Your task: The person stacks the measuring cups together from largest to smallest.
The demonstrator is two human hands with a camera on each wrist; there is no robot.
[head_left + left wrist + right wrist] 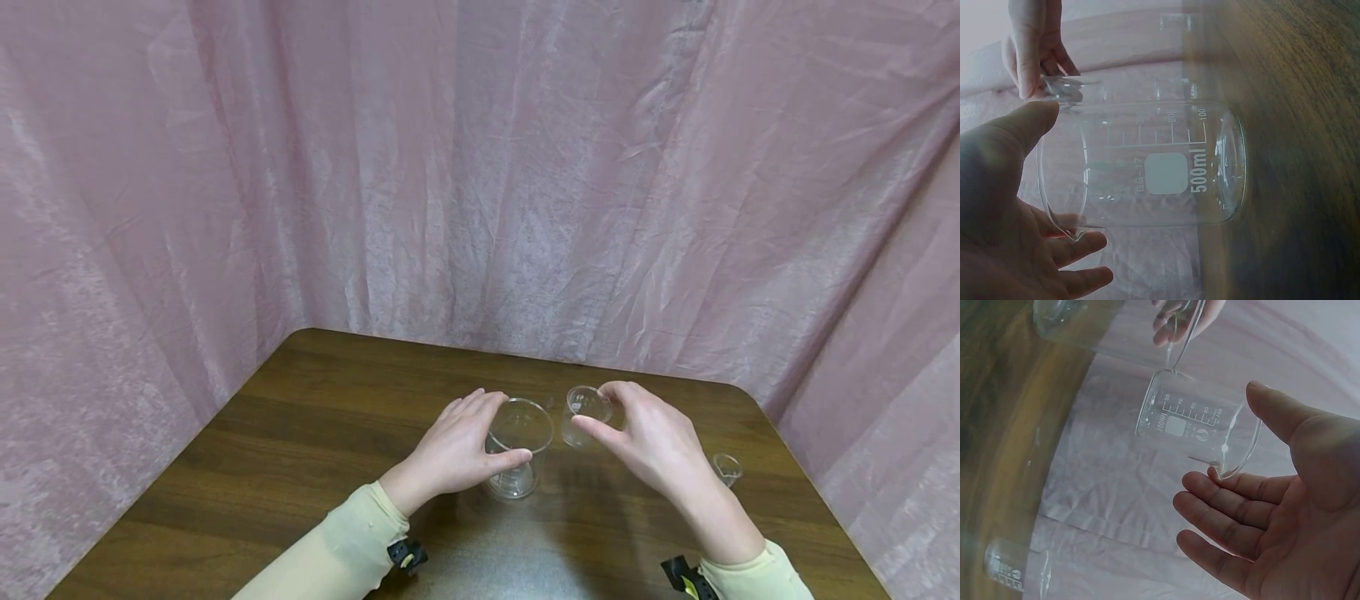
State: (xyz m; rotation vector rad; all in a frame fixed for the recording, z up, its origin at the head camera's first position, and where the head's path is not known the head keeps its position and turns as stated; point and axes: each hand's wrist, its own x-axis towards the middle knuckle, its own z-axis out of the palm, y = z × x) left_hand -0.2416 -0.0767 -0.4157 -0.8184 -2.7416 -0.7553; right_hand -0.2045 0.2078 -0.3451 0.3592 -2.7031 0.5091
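Note:
A 500 ml glass beaker [1166, 172] stands upright on the wooden table, white scale and label patch on its wall. My left hand [465, 442] grips it around the rim, thumb on the near side and fingers on the far side. To its right, my right hand [656, 433] holds a smaller 100 ml beaker [1191, 419] by its rim between thumb and fingers. This small beaker is upright and raised off the table, close beside the large one. The large beaker's wall [1094, 334] also shows at the top of the right wrist view.
A still smaller beaker [727, 468] stands on the table [337, 400] to the right, beyond my right wrist. Faint clear glass [550, 402] shows behind the two held beakers. Pink curtains [480, 167] hang along the table's back and sides.

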